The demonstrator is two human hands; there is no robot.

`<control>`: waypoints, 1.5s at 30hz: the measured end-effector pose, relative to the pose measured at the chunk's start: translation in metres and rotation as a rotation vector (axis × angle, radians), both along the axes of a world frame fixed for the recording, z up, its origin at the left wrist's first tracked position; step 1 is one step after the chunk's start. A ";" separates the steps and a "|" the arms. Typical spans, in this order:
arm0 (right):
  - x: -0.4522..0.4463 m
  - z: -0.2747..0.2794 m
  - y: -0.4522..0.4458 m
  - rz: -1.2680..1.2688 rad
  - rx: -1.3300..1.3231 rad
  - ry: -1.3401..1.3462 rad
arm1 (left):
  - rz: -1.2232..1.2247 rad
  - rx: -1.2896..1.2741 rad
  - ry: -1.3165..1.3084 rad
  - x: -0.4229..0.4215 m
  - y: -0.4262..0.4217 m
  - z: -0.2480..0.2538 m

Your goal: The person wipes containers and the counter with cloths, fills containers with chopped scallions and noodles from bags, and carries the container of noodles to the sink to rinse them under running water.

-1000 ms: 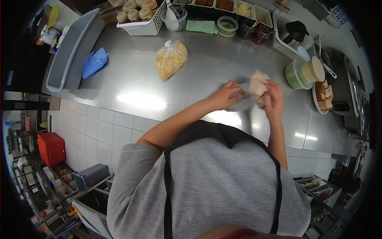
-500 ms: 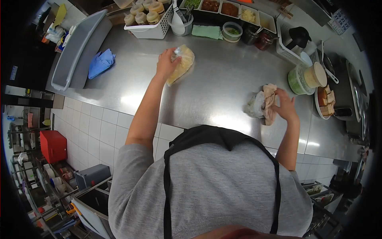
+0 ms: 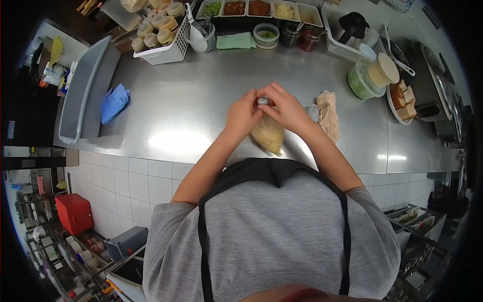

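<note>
A clear plastic bag of pale yellow food (image 3: 268,135) hangs or rests at the front of the steel counter, its neck pointing away from me. Both hands meet at the gathered neck of this bag. My left hand (image 3: 245,113) pinches it from the left, and my right hand (image 3: 286,108) grips it from the right with curled fingers. Just right of my right hand lies a crumpled beige cloth (image 3: 328,115). Part of a clear plastic bag (image 3: 313,112) shows between that cloth and my right wrist; the rest is hidden.
On the left stand a grey tub (image 3: 85,90) and a folded blue cloth (image 3: 115,103). Along the back are a white basket of bottles (image 3: 163,53), a green cloth (image 3: 235,41) and food trays (image 3: 259,16). At right sit stacked containers (image 3: 365,83) and a bread plate (image 3: 397,113).
My left hand has brought the yellow bag right and toward me. My right hand has left the beige cloth and clear bag and joined the left at the yellow bag's neck.
</note>
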State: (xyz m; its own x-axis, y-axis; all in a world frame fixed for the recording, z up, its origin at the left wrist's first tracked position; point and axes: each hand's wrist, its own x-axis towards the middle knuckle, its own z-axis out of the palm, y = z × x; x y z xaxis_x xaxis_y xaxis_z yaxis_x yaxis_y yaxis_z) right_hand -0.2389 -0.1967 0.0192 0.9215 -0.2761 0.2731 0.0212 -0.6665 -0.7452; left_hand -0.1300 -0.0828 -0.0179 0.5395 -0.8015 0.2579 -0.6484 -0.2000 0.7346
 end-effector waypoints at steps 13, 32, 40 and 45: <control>-0.033 -0.062 -0.010 -0.135 0.624 -0.035 | -0.257 -0.049 0.291 -0.004 -0.001 -0.017; -0.033 -0.053 -0.001 -0.152 0.047 0.017 | -0.079 0.119 0.067 -0.022 -0.011 -0.023; -0.032 -0.055 -0.004 -0.240 0.133 0.006 | -0.099 0.112 0.114 -0.016 -0.008 -0.014; -0.043 -0.065 -0.013 -0.217 0.451 0.039 | -0.110 0.159 -0.228 -0.011 -0.003 -0.041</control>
